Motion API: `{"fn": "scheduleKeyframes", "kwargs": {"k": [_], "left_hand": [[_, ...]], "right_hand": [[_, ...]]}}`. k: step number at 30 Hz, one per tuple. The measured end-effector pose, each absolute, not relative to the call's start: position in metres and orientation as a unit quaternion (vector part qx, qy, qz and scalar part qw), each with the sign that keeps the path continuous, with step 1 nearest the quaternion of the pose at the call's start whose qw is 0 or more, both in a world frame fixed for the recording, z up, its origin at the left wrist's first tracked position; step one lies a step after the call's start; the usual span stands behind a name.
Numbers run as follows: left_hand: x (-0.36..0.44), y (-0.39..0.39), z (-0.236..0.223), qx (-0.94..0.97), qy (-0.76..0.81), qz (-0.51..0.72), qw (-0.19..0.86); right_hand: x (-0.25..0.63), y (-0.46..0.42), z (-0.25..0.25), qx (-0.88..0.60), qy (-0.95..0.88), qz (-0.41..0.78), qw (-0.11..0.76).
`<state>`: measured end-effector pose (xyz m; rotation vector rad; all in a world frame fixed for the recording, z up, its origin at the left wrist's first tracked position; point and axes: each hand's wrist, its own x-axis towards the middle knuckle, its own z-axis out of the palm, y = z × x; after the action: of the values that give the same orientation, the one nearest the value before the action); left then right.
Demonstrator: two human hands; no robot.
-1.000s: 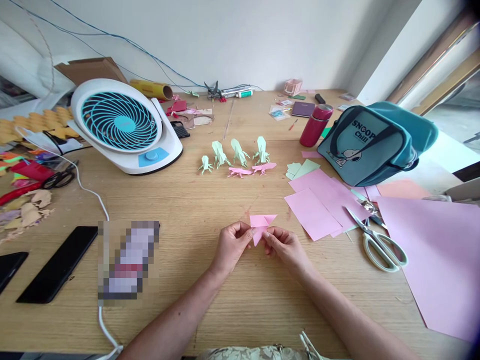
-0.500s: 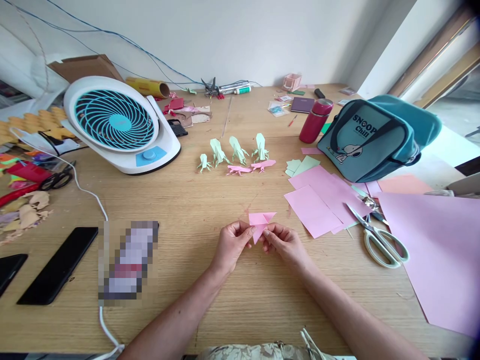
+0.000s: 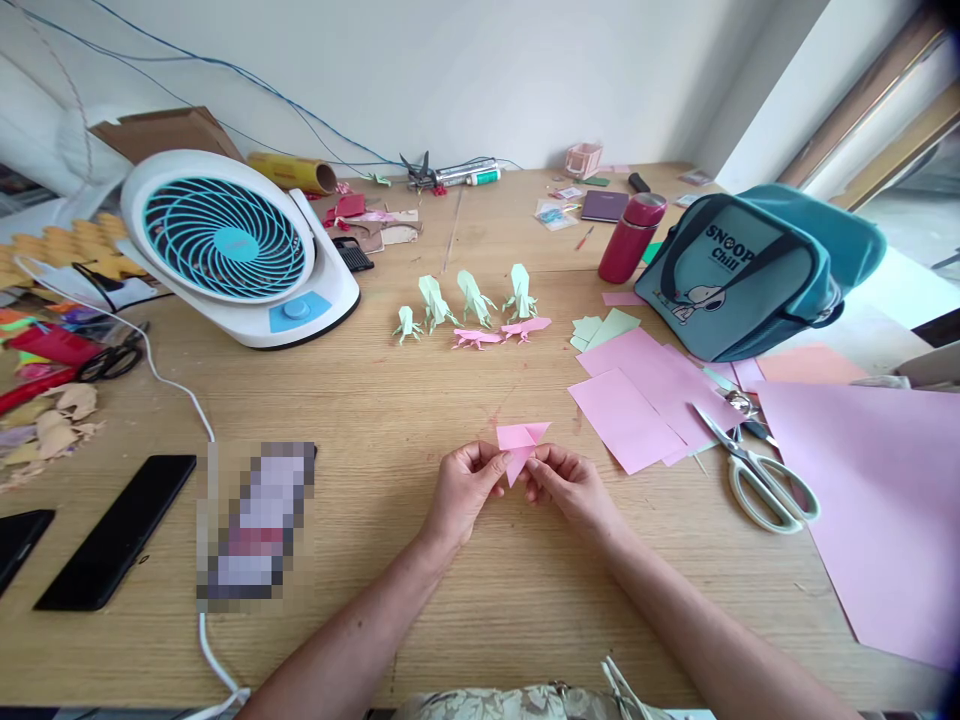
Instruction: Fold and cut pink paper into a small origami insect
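Note:
A small folded piece of pink paper (image 3: pixel 517 437) is held up just above the wooden table, its pointed end down. My left hand (image 3: pixel 471 482) pinches it from the left, thumb on the front. From the right, my right hand (image 3: pixel 568 483) grips it between thumb and fingers. Both sets of fingertips nearly meet at the lower part of the paper and hide some of its folds. Farther back stand several pale green folded-paper figures (image 3: pixel 474 298), with two pink folded-paper figures (image 3: pixel 477 339) in front of them.
Pink sheets (image 3: pixel 628 420) and scissors (image 3: pixel 765 485) lie to the right. A red bottle (image 3: pixel 632 238) and a teal bag (image 3: pixel 731 275) stand behind them. At left are a fan (image 3: pixel 240 245), a black phone-like slab (image 3: pixel 116 530), a blurred-out phone (image 3: pixel 259 520) and a white cable (image 3: pixel 184 392).

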<state>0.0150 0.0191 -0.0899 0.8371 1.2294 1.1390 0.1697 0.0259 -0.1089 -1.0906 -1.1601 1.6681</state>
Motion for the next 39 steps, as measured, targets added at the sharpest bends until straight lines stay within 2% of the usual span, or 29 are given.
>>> {"fn": "scheduleKeyframes", "kwargs": {"k": [8, 19, 39], "left_hand": [[0.013, 0.020, -0.096, 0.325, 0.521, 0.507, 0.605], [0.018, 0.016, -0.094, 0.340, 0.527, 0.509, 0.590], [0.020, 0.014, -0.097, 0.333, 0.520, 0.504, 0.604]], "right_hand": [[0.172, 0.024, -0.103, -0.372, -0.517, 0.694, 0.335], [0.172, 0.024, -0.095, -0.396, -0.542, 0.681, 0.293], [0.168, 0.022, -0.100, -0.432, -0.527, 0.668, 0.299]]}}
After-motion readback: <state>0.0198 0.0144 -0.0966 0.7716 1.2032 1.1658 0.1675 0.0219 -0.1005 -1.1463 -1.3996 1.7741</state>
